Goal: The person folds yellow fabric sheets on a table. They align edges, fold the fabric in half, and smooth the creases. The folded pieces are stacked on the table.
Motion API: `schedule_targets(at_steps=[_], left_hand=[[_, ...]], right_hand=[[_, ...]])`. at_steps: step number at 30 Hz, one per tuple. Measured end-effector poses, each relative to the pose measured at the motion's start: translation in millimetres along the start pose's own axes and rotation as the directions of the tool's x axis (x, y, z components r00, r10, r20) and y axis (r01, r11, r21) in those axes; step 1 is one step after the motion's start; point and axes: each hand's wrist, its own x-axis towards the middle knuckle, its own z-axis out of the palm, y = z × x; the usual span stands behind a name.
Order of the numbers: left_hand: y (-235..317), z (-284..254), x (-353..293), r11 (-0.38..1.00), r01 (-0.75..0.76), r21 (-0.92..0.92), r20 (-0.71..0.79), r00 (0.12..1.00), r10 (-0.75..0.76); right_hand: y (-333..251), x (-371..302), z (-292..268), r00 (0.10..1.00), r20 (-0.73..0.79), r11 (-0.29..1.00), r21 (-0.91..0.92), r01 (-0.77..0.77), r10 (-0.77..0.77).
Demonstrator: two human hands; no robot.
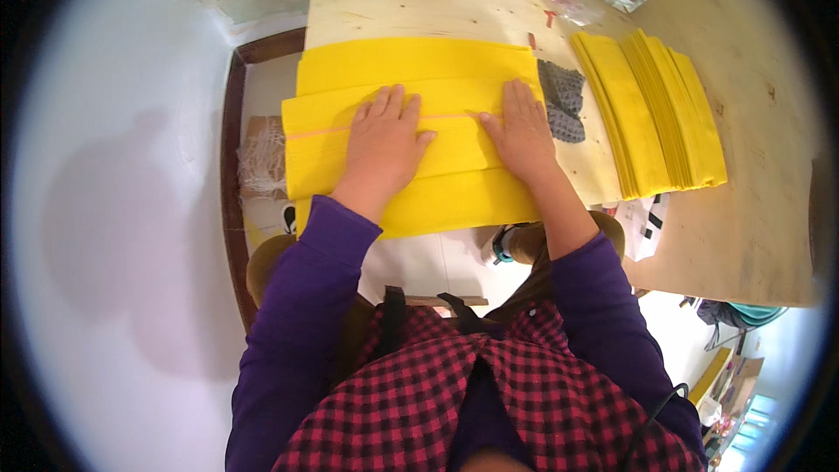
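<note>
A wide piece of yellow cloth [323, 153] lies folded in front of me, its upper layer crossed by a thin orange line. More yellow cloth shows beyond it and along its near side. My left hand [384, 140] rests flat on the left-middle of the fold, fingers stretched away from me and thumb out to the right. Flat near the right end lies my right hand [522, 133], fingers pointing away and thumb turned inward. Neither hand grips anything. Just right of the cloth is a grey textured cloth [562, 100].
Stacks of folded yellow cloth [647, 118] lie to the right on the wooden table [419, 0]. A clear plastic bag [564, 0] sits at the back. A white wall [114, 210] stands on the left, and a white printed bag [642, 223] hangs below the stacks.
</note>
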Motion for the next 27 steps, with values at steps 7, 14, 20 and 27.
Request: schedule_targets(at_steps=[7,14,20,27], left_hand=[[2,-14,-7,0.996,-0.042,-0.082,-0.023,0.999,0.040],[55,-24,-7,0.997,-0.063,-0.054,0.062,0.996,0.066],[97,1,51,0.993,0.026,-0.112,0.051,0.999,-0.020],[54,21,42,0.950,0.313,-0.001,0.131,0.942,-0.310]], right_hand=[[-5,-2,-1,1.000,-0.017,1.000,0.005,-0.010,0.010],[3,-3,5,1.000,-0.024,1.000,0.020,0.005,-0.005],[7,-2,11,0.995,-0.088,0.998,-0.027,0.051,-0.054],[4,-1,9,0.996,-0.079,0.999,-0.010,0.035,-0.035]])
